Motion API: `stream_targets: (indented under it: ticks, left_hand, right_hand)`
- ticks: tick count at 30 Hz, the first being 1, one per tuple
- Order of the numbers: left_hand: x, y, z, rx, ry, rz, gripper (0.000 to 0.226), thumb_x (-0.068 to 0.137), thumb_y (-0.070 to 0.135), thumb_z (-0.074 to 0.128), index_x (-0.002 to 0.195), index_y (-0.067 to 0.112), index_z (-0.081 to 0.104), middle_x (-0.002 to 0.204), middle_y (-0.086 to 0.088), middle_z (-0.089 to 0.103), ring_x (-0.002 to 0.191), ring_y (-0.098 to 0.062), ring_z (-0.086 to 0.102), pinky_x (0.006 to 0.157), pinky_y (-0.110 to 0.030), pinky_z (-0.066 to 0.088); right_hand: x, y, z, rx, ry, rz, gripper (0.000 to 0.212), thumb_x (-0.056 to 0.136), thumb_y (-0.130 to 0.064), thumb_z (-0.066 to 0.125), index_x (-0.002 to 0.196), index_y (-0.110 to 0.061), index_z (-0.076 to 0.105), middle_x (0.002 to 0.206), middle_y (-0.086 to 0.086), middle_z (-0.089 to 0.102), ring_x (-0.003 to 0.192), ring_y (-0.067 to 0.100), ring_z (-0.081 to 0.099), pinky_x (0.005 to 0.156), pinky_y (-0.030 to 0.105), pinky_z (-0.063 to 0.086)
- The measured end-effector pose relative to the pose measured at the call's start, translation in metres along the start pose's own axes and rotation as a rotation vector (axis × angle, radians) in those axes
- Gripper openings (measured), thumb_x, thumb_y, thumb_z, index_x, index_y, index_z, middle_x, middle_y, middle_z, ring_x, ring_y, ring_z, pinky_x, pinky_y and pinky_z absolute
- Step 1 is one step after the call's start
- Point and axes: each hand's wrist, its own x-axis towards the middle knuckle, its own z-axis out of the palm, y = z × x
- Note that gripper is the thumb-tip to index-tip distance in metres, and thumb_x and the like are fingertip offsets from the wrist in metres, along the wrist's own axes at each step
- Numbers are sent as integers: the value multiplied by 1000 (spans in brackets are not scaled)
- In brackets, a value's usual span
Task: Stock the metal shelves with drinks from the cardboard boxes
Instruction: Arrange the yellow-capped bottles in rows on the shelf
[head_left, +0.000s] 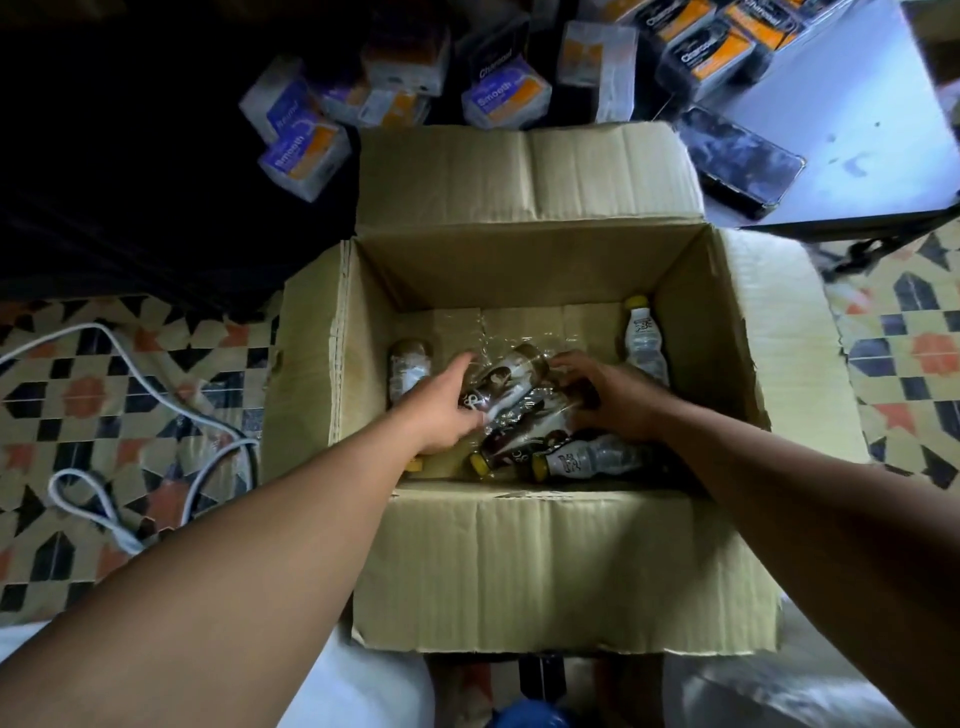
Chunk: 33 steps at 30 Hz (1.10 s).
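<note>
open cardboard box holds scattered bottles, some shrink-wrapped

Both bare arms reach forward and down, converging. The left hand curls its fingers round one side of a wrapped bottle pack; the right hand, palm down, grips the other side with bent fingers.

Two bare forearms lead to a bare left hand and right hand. Whitish cloth at the lower edge, possibly clothing.
</note>
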Motion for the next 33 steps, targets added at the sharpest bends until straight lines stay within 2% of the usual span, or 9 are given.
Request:
stream_targets:
  ticks: [4,6,11,14,17,21,26,29,33]
  left_hand:
    - [6,0,-9,-156,165,3,83,90,38,74,155,39,23,151,-3,49,130,-26,53,108,-49,46]
    - [9,0,-14,-206,265,26,78,87,41,76,149,43,28,144,-1,56,126,-24,57,106,-49,48]
    - [10,2,-20,-338,408,47,70,85,42,78,141,45,36,136,-1,59,126,-22,54,103,-39,47]
    - [10,4,-23,-371,478,52,67,85,40,79,140,37,40,131,1,60,121,-21,57,95,-36,50]
    - [8,7,-27,-388,543,50,64,84,36,81,137,31,44,127,1,61,114,-17,58,85,-26,43]
    - [5,14,-34,-419,574,82,67,82,36,82,137,34,44,128,-3,58,114,-19,57,92,-32,51]
    - [-5,27,-50,-465,630,170,54,85,33,80,128,35,49,108,8,57,106,-14,57,86,-30,50]
    - [-17,40,-63,-481,670,217,49,83,29,82,120,33,50,100,15,56,96,-8,57,85,-32,54]
    - [-43,62,-80,-474,700,302,45,83,30,83,114,26,50,96,16,56,88,2,57,71,-15,48]
  right_hand:
    - [4,9,-7,33,132,37,75,88,-9,76,149,-36,42,135,2,64,118,21,63,96,39,55]
    - [6,9,-7,5,211,43,79,86,-12,76,151,-35,37,141,6,58,126,26,57,102,41,52]
    - [20,-8,2,-310,132,-39,96,73,-45,88,149,-36,29,155,4,44,144,30,38,118,47,30]
    - [25,-20,3,-605,176,-58,91,84,-58,74,154,-34,22,152,2,52,142,27,39,112,48,23]
    - [26,-19,4,-722,152,-90,90,94,-59,62,160,-37,6,151,3,54,142,29,38,108,46,24]
    - [19,-10,1,-498,172,-28,92,96,-47,66,160,-41,1,151,5,54,142,31,45,116,44,26]
    - [2,-6,-5,-202,290,-87,83,93,-35,69,154,-45,14,133,12,65,110,34,66,92,42,53]
    - [-15,-17,-13,-57,385,-103,76,94,-32,68,156,-38,25,135,10,61,113,29,62,90,34,48]
    - [-43,-39,-29,130,553,-144,70,90,-26,71,149,-36,36,134,-3,62,117,19,60,99,41,49]
